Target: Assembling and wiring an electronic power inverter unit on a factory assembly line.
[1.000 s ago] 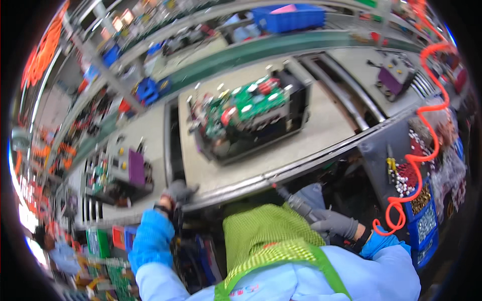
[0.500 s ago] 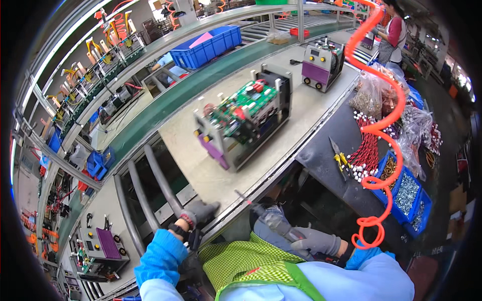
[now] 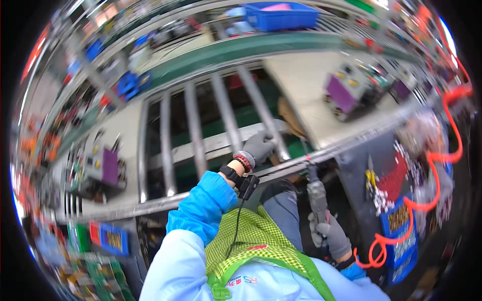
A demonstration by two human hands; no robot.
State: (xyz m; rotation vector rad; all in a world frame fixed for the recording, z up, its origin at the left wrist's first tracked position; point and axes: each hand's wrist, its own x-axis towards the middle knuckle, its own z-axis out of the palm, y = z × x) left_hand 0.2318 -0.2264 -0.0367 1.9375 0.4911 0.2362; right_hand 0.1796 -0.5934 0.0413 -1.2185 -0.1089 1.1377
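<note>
View swings fast between frames, and the frame is motion-blurred. The open electronics unit with a green board that sat centre on the bench half a second ago is out of centre now; a gap of metal roller rails (image 3: 201, 130) fills the middle instead. Left hand (image 3: 258, 147), grey glove, was down at the bench edge and is now up on the cross rail (image 3: 211, 145), fingers curled onto it, grasping it as far as the blur lets me tell. A wrist strap (image 3: 232, 173) with a cord sits on that arm. Right hand (image 3: 329, 236), grey glove, is clenched around an electric screwdriver (image 3: 316, 193), tip up near the bench edge, low by the lap as before. My read: the worked unit has moved on and the station sits between units.

A unit with a purple panel (image 3: 346, 93) sits on the bench at right, another purple-faced unit (image 3: 100, 168) at left. Blue bin (image 3: 281, 15) sits top centre. Blue parts bins (image 3: 401, 226) stand at lower right with an orange coiled hose (image 3: 442, 155) over them. Small blue and red boxes (image 3: 108, 238) sit lower left. No labels are legible.
</note>
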